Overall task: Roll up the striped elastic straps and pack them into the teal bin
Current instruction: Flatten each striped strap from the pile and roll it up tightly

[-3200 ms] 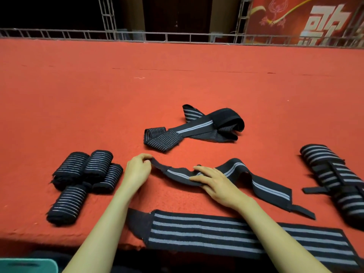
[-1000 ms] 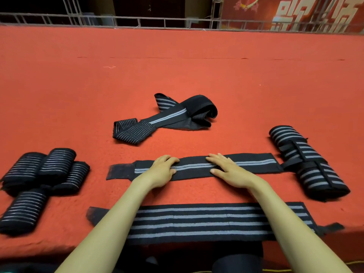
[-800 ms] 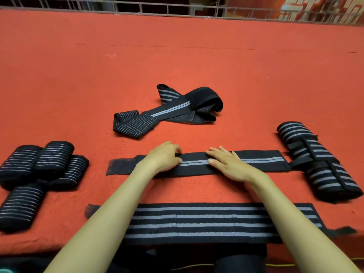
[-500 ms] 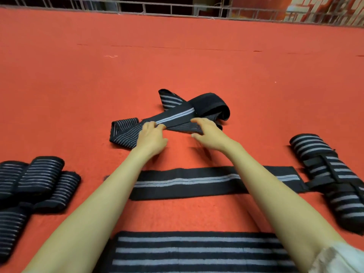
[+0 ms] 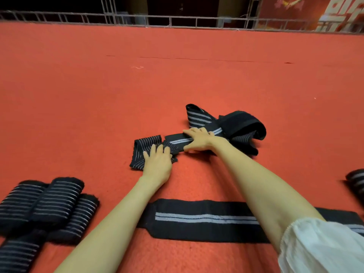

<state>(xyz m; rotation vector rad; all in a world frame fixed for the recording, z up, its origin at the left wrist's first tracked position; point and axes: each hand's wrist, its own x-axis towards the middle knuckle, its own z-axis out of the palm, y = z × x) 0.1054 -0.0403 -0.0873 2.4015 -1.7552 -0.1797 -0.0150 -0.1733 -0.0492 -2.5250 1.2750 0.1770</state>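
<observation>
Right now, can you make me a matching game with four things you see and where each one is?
Things:
1. tangled black striped elastic strap
2. flat black strap with one grey band
3. rolled black striped straps
4. white fabric sleeve

Places:
A. bundled at the left edge
B. on the right arm
C. touched by the left hand and right hand
D. lying straight beneath both forearms

Pairs: 1-C, 2-D, 3-A, 4-B

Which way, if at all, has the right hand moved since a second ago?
Yes: the right hand left the flat strap and went forward onto the tangled strap.
</observation>
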